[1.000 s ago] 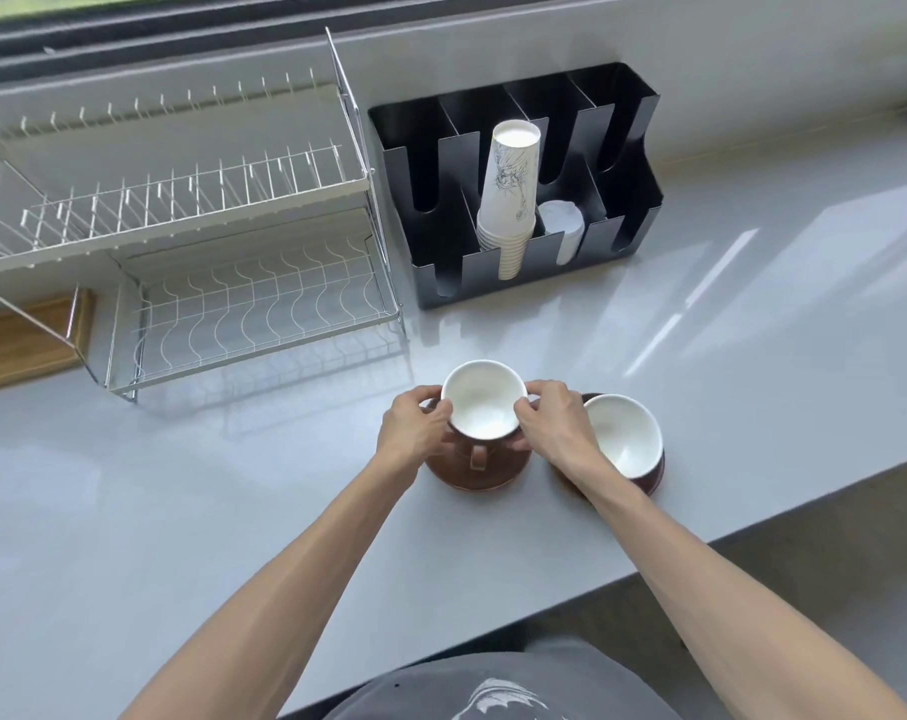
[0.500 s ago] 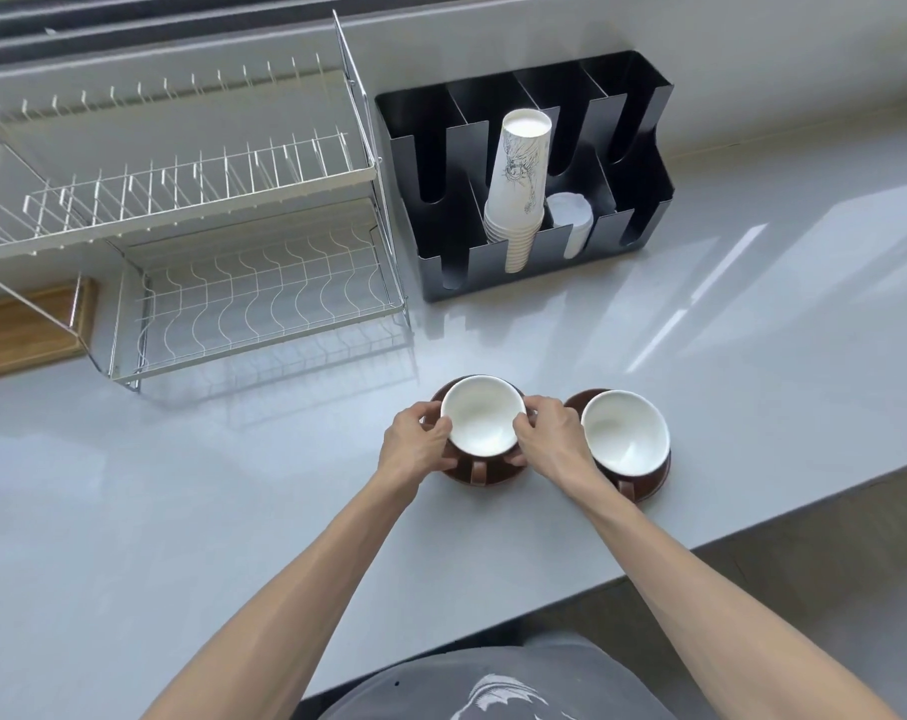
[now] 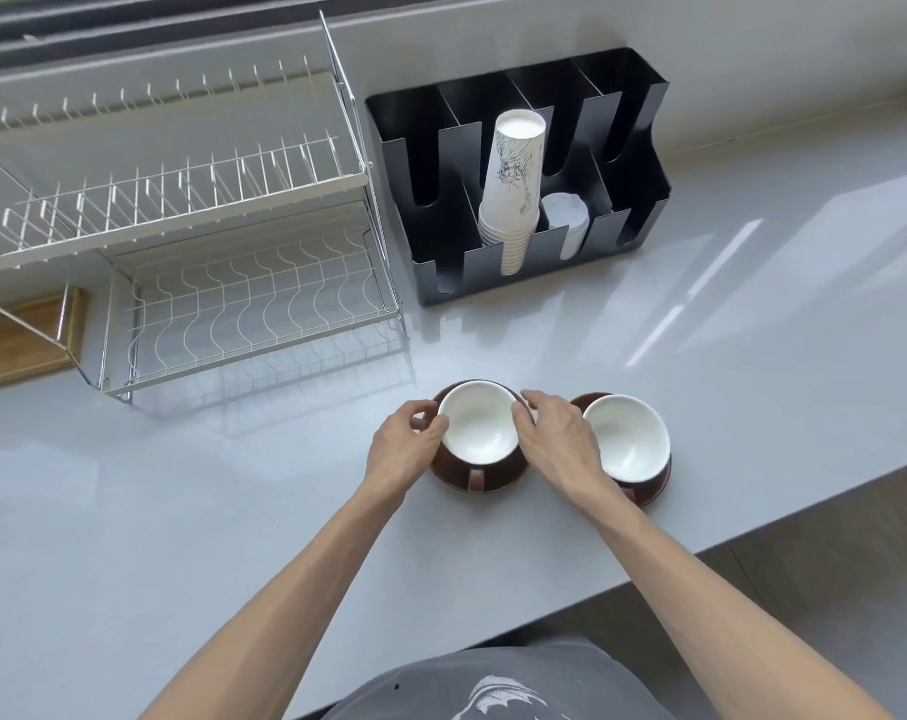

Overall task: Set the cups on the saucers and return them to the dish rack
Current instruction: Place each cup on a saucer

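Two brown cups with white insides stand on brown saucers on the grey counter. The left cup (image 3: 480, 428) rests on its saucer (image 3: 498, 478), handle towards me. My left hand (image 3: 399, 449) pinches its left rim and my right hand (image 3: 555, 444) touches its right rim. The right cup (image 3: 628, 436) sits on its own saucer (image 3: 654, 485), partly hidden by my right wrist. The white two-tier wire dish rack (image 3: 243, 304) stands at the back left with nothing on it.
A black metal organiser (image 3: 425, 163) behind the cups holds a stack of paper cups (image 3: 514, 189) and white lids (image 3: 571, 226). A wooden board (image 3: 15, 340) lies left of the rack. The counter's front edge (image 3: 752, 532) runs close to the right saucer.
The left cup, held by both hands above its saucer a second ago, has come down and now rests on the saucer. The right cup has stayed put.
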### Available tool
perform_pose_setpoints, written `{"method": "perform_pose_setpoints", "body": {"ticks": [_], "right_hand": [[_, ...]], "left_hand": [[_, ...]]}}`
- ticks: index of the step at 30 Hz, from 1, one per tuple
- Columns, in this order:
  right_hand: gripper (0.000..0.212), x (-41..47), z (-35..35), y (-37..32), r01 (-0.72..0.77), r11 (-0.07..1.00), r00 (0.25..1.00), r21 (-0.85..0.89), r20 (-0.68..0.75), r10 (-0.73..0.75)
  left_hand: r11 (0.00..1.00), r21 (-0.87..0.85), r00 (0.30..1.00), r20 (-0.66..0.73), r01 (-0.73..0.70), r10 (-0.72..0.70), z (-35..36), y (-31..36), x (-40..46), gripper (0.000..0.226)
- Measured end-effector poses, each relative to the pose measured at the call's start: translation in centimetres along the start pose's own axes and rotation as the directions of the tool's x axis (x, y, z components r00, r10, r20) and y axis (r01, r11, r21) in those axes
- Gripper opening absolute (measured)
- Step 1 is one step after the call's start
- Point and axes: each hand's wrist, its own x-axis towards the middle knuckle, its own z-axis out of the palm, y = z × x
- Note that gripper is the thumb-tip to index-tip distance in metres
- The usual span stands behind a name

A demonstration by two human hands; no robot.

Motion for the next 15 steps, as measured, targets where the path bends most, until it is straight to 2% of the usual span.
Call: {"method": "perform_pose_setpoints", "body": {"ticks": [3,5,10,13,15], "right_hand": [[0.054,0.8,-0.3,-0.3,-0.042,0.999,0.992,-0.015,0.116,0.044],[0.058,1.6,-0.3,-0.2,-0.045,0.999,0.979,-0.024,0.196,0.049],[0.05,3.2,0.1,0.5,0.003,1.0,0.946,0.007,0.323,-0.005],[0.046,3.4,0.1,0.9,0.008,0.998,0.936,0.058,0.351,-0.028],[0.045,3.5,0.0,1.0,-0.002,0.995,0.933,0.098,0.358,-0.033]], "left_hand": [[0.998,-0.058,0.999,0.009,0.037,-0.037,-0.2,0.0,0.6,0.049],[0.986,-0.134,0.994,0.046,0.103,-0.097,-0.4,0.1,1.0,0.058],[0.966,-0.183,0.976,0.154,0.183,-0.155,-0.5,0.1,0.9,0.07],[0.925,-0.282,0.96,0.189,0.254,-0.206,-0.5,-0.2,0.9,0.082],[0.915,-0.297,0.956,0.192,0.273,-0.222,-0.5,-0.5,1.2,0.076]]}}
